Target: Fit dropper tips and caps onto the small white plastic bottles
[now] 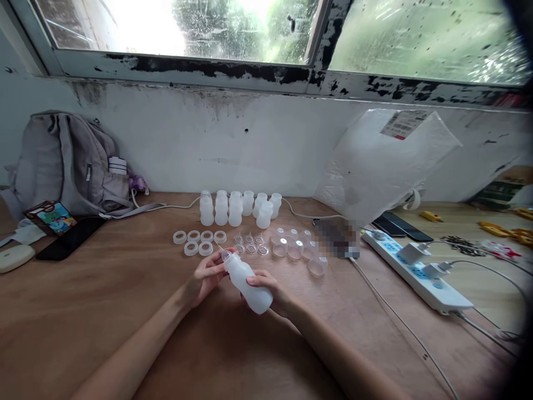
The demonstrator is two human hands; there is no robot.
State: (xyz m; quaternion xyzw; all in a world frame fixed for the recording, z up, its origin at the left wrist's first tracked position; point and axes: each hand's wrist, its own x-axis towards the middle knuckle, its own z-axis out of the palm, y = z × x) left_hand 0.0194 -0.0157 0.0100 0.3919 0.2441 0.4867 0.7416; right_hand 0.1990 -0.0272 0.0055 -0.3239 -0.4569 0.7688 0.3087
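Nearer you than the white rings (191,248) and to their right, your right hand (277,295) grasps the tilted bottle (250,286) and your left hand (206,279) holds its nipple (225,255) end, so grip lightly, with nipple and neck squarely aligned.

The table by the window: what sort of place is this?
Probably an improvised indoor workspace, perhaps in a home: a group of feeding bottles stands between a backpack and a power strip.

Backpack (54,158), power strip (416,273), perhaps a phone (336,238).
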